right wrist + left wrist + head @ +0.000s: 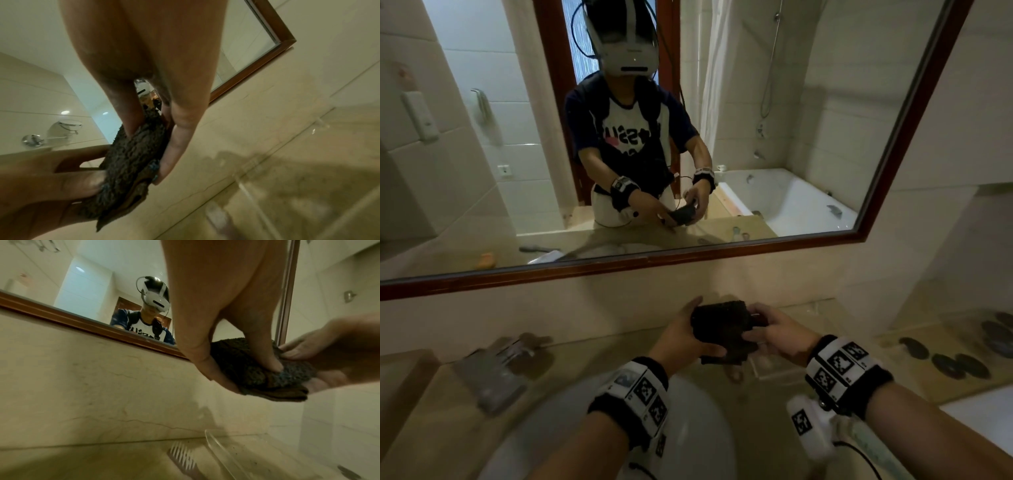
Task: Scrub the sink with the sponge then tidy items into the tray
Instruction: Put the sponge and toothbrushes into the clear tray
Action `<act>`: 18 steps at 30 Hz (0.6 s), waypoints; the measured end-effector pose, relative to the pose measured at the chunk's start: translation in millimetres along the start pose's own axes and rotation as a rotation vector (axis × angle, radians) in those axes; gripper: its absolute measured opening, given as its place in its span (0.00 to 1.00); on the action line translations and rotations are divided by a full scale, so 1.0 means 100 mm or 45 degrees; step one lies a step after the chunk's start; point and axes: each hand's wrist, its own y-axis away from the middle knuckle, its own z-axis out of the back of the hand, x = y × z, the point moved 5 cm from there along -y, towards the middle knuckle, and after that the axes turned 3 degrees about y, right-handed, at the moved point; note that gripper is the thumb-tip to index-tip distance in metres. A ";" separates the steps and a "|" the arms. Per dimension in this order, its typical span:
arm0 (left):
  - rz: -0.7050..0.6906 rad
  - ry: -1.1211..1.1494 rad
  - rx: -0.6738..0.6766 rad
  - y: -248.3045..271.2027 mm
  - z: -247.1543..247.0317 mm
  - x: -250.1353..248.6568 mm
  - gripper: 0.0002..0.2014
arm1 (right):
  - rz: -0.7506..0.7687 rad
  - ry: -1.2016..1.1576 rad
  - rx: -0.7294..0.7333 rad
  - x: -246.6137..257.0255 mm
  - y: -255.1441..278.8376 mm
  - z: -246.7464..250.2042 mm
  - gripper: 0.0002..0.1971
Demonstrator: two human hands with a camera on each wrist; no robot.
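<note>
I hold a dark brown folded cloth [722,329] in the air between both hands, above the counter behind the white sink [688,428]. My left hand [686,337] grips its left side, thumb on top and fingers underneath. From the right, my right hand [774,330] pinches the other end. The left wrist view shows the cloth [246,369] with my left thumb pressed into it. In the right wrist view the cloth [133,154] sits clamped between my right thumb and fingers. A clear tray [222,452] lies on the counter below the hands.
A comb [183,457] lies on the counter just left of the tray. Several dark flat stones [959,363] sit at the right. A grey object [493,373] stands left of the sink. The framed mirror [619,263] covers the wall behind the counter.
</note>
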 end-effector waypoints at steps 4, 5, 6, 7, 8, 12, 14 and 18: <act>-0.035 -0.235 -0.057 -0.58 -0.42 -0.07 0.48 | -0.055 0.165 -0.135 -0.16 -0.36 0.59 0.16; -0.035 -0.258 -0.064 -0.71 -0.52 -0.05 0.48 | -0.082 0.203 -0.171 -0.23 -0.47 0.71 0.17; -0.025 -0.284 -0.070 -0.83 -0.60 -0.01 0.47 | -0.122 0.236 -0.202 -0.32 -0.59 0.82 0.17; -0.015 -0.329 -0.056 -0.92 -0.69 0.01 0.46 | -0.158 0.291 -0.214 -0.40 -0.67 0.90 0.18; 0.010 -0.400 -0.008 -1.00 -0.78 0.06 0.45 | -0.183 0.395 -0.198 -0.49 -0.76 0.97 0.18; 0.094 -0.603 0.176 -1.23 -1.13 0.30 0.39 | -0.308 0.699 -0.148 -0.85 -0.92 1.10 0.20; 0.139 -0.669 0.206 -1.29 -1.23 0.41 0.41 | -0.361 0.725 -0.168 -1.00 -0.94 1.13 0.22; 0.150 -0.898 0.195 -1.34 -1.32 0.56 0.38 | -0.388 0.768 -0.178 -1.21 -1.01 1.11 0.22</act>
